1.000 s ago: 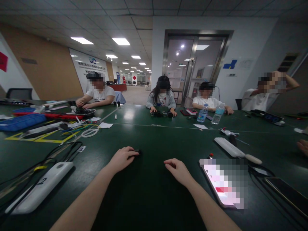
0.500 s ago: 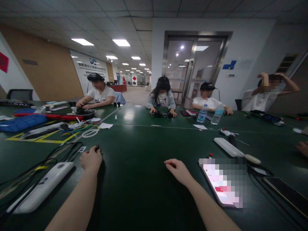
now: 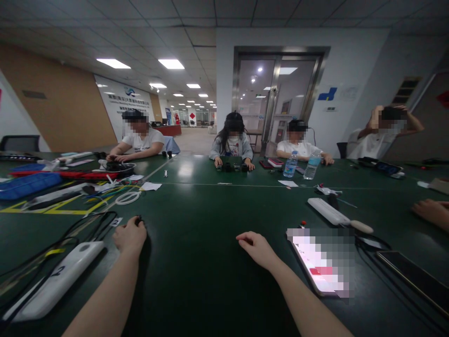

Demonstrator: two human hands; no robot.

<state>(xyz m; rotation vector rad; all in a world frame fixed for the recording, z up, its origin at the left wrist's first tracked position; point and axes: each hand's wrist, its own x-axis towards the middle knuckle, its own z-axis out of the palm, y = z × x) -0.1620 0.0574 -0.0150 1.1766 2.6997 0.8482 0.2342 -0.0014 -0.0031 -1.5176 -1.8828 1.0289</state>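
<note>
My left hand (image 3: 129,238) rests on the dark green table (image 3: 196,281), its fingers closed around a small black object (image 3: 139,219). Only the dark top of that object shows at the fingertips, so its kind stays unclear. Just left of this hand lie a label marked 2 (image 3: 116,222) and a white power strip (image 3: 58,281) with black cables. My right hand (image 3: 257,249) lies on the table on its side, fingers together and curled toward the thumb, with nothing visible in them. To its right is a lit phone (image 3: 312,267), partly pixelated.
A blue tray (image 3: 30,186), a coiled white cable (image 3: 127,198) and loose wires lie at the left. Two water bottles (image 3: 290,164), another white power strip (image 3: 328,211) and a dark phone (image 3: 416,276) are on the right. Several people sit around the table; another person's hand (image 3: 431,213) is at the right edge.
The view has shifted slightly, with the scene moving a little left. At the right edge, another person's hand shows more fully. My own hands keep nearly the same pose.
</note>
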